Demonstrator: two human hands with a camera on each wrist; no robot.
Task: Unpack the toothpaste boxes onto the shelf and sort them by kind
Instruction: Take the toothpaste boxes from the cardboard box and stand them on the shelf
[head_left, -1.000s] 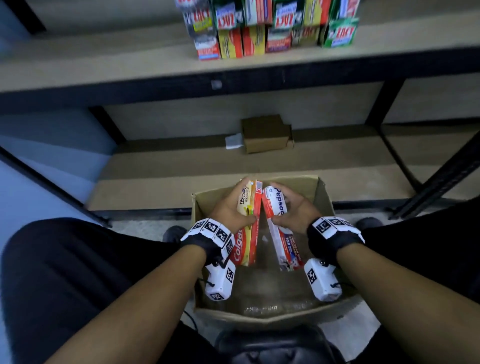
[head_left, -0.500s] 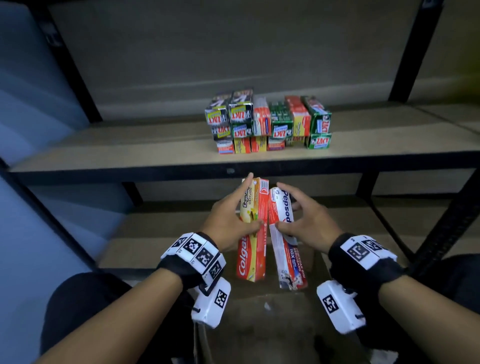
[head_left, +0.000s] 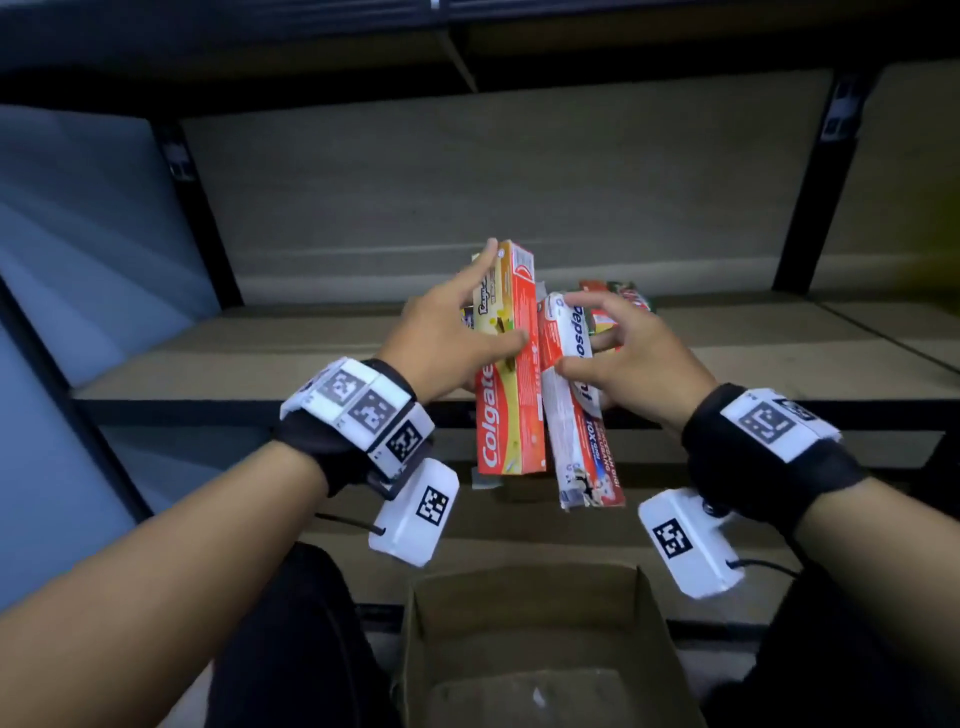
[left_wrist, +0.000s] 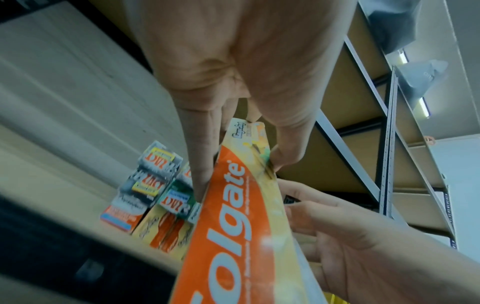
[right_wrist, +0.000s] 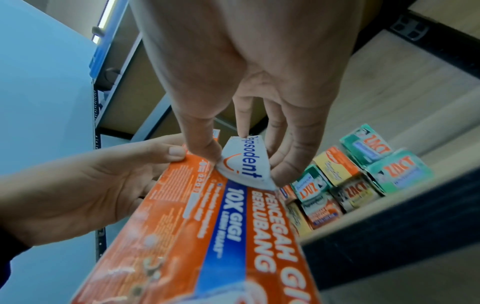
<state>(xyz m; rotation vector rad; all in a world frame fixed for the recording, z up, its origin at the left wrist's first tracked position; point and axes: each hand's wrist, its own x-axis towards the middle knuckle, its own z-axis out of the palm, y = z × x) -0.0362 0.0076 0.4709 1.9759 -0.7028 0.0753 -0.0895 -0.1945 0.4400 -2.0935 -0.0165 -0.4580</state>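
My left hand (head_left: 467, 332) grips a red and yellow Colgate box (head_left: 509, 374) upright, thumb on its front and fingers behind; the left wrist view shows that box (left_wrist: 233, 205) pinched near its top. My right hand (head_left: 608, 338) pinches a white and red Pepsodent box (head_left: 576, 405) beside it, also seen as the Pepsodent box (right_wrist: 244, 166) between thumb and fingers. Both boxes are raised in front of the shelf board (head_left: 260, 343). Behind them stands the stack of toothpaste boxes (right_wrist: 358, 174), mostly hidden in the head view.
An open cardboard carton (head_left: 540, 649) sits low between my knees, its inside dim. Black shelf uprights (head_left: 202, 208) stand left and right (head_left: 810, 197). A pale wall panel (head_left: 78, 234) is at the left. The shelf board stretches left and right of the stack.
Both hands have lifted the two boxes out of the carton and up to shelf height, in front of the stack. The view has tilted upward with them.
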